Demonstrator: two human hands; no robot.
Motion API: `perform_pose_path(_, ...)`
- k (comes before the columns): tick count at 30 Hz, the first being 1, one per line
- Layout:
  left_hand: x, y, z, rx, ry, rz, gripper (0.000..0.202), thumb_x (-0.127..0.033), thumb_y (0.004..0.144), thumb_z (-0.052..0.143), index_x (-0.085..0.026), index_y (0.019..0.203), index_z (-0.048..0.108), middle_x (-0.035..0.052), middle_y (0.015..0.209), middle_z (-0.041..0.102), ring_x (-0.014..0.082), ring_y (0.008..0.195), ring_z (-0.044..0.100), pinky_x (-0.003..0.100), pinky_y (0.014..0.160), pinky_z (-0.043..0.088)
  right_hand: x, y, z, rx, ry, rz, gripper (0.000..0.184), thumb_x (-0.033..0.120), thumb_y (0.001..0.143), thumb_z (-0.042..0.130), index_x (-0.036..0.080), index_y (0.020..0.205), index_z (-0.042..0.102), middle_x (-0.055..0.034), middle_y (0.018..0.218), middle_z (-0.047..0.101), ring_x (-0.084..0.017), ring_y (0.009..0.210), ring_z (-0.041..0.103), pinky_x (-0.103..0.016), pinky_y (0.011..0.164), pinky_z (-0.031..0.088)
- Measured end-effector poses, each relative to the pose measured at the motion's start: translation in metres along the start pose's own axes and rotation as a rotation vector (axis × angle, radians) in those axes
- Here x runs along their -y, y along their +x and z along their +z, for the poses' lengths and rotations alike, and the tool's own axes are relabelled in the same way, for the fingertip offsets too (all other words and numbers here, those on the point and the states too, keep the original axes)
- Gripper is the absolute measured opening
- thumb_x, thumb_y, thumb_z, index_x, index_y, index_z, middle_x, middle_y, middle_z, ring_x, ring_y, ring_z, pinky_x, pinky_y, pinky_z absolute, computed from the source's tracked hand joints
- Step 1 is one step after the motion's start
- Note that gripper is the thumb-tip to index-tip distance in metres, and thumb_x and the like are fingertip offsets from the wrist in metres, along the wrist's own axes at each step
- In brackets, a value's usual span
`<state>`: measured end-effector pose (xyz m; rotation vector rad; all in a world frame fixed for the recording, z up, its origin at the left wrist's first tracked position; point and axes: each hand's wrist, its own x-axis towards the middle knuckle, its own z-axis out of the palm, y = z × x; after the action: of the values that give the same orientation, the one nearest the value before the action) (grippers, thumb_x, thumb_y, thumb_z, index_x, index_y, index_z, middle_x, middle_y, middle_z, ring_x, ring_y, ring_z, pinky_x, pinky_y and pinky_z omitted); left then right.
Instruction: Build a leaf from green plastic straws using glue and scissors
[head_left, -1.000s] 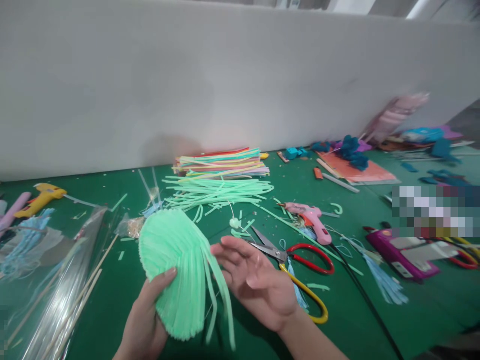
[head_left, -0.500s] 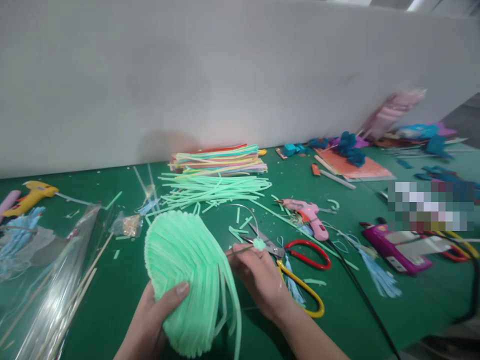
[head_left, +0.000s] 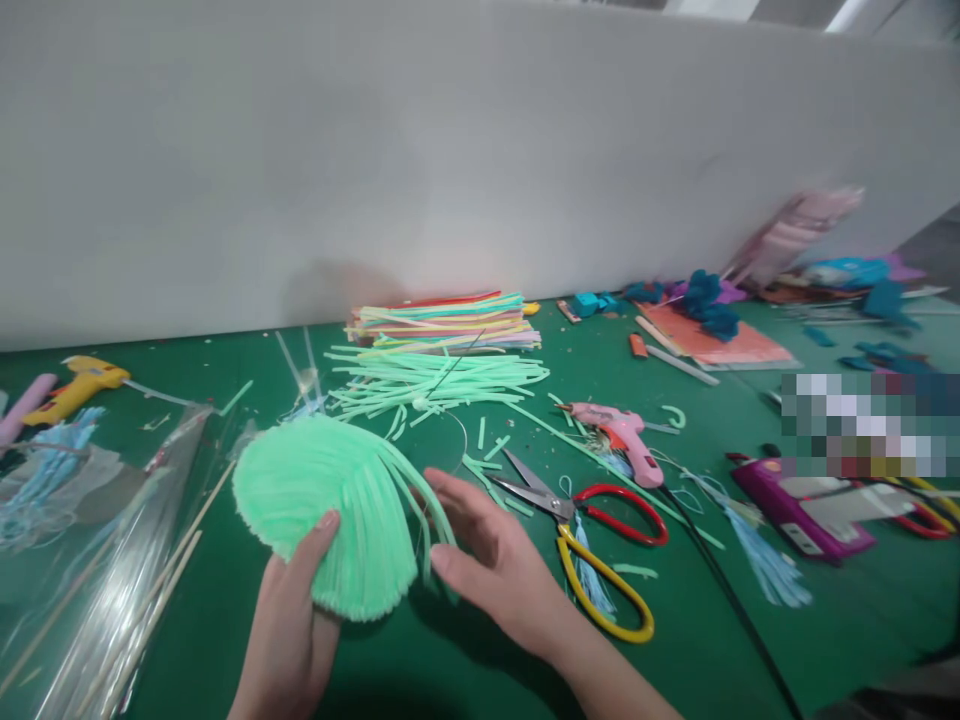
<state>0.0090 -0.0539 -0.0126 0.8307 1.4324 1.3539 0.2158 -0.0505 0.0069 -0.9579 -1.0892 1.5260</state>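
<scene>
My left hand [head_left: 289,625] grips the lower edge of a fan-shaped bundle of mint-green pipe cleaners [head_left: 322,500], thumb on top. Loose green ends hang off its right side. My right hand [head_left: 491,560] is beside those ends with fingers stretched out, touching them; I cannot make out whether it holds the thin wire [head_left: 450,420] that loops up from there. Red-and-yellow-handled scissors [head_left: 592,535] lie just right of my right hand on the green table [head_left: 720,640].
Loose green pipe cleaners [head_left: 442,385] and a multicoloured stack [head_left: 446,322] lie behind. A pink glue gun [head_left: 619,435] is to the right, a yellow one [head_left: 79,385] far left. Clear wrap with wooden sticks [head_left: 127,580] lies left. A grey partition wall [head_left: 450,150] stands behind.
The green fan has tilted flatter and shifted left. My right hand went from pinching a wire with a green bead to fingers stretched out by the loose ends.
</scene>
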Motion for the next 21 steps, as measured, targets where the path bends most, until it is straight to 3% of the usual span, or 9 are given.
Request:
perform_pose_path(3,0.002,-0.002,0.011,-0.057,0.102,0.152,0.045,-0.011,0.055,0.077,-0.026,0.098,0.075,0.0038,0.127,0.064,0.0370,0.141,0.036,0.034,0.122,0.020,0.000,0.000,0.006,0.030,-0.169,-0.018,0.040,0.037,0.093,0.061,0.026,0.132,0.061,-0.0058,0.125,0.068,-0.024,0.115,0.062,-0.038,0.103,0.045)
perform_pose_path(8,0.000,0.000,0.016,-0.117,0.108,-0.012,0.039,-0.008,0.058,0.071,-0.029,0.091,0.071,0.0026,0.119,0.070,0.0363,0.144,0.033,0.036,0.108,0.045,-0.001,0.000,0.009,0.022,-0.250,-0.009,0.034,0.042,0.097,0.052,0.023,0.115,0.074,-0.0028,0.100,0.074,-0.021,0.093,0.065,-0.031,0.089,0.049)
perform_pose_path(12,-0.011,-0.004,0.019,-0.069,0.080,-0.057,0.042,-0.008,0.057,0.075,-0.027,0.095,0.070,0.0028,0.112,0.072,0.0363,0.137,0.045,0.032,0.101,0.051,0.002,-0.001,0.013,0.097,-0.103,0.041,0.036,0.046,0.094,0.057,0.020,0.109,0.076,-0.0027,0.083,0.072,-0.019,0.082,0.063,-0.029,0.081,0.049)
perform_pose_path(16,-0.024,-0.006,0.032,-0.045,-0.077,-0.202,0.031,-0.019,0.065,0.076,-0.025,0.095,0.070,0.0068,0.099,0.075,0.0395,0.122,0.059,0.039,0.088,0.059,0.004,-0.004,0.015,0.151,0.018,0.092,0.037,0.050,0.091,0.060,0.019,0.104,0.077,-0.0021,0.074,0.069,-0.016,0.070,0.061,-0.027,0.073,0.048)
perform_pose_path(19,-0.030,-0.004,0.039,-0.057,-0.135,-0.261,0.031,-0.025,0.070,0.075,-0.024,0.101,0.070,0.0085,0.100,0.076,0.0389,0.118,0.061,0.041,0.087,0.059,0.002,-0.005,0.016,0.100,0.043,0.105,0.041,0.055,0.091,0.058,0.021,0.098,0.078,-0.0022,0.073,0.068,-0.016,0.069,0.060,-0.028,0.074,0.048)
perform_pose_path(21,-0.031,-0.004,0.038,-0.066,-0.116,-0.230,0.032,-0.025,0.071,0.075,-0.023,0.103,0.071,0.0076,0.101,0.076,0.0370,0.118,0.062,0.040,0.089,0.058,-0.001,-0.005,0.016,0.036,0.023,0.087,0.044,0.060,0.088,0.058,0.020,0.091,0.078,-0.0023,0.073,0.065,-0.017,0.072,0.057,-0.028,0.074,0.047)
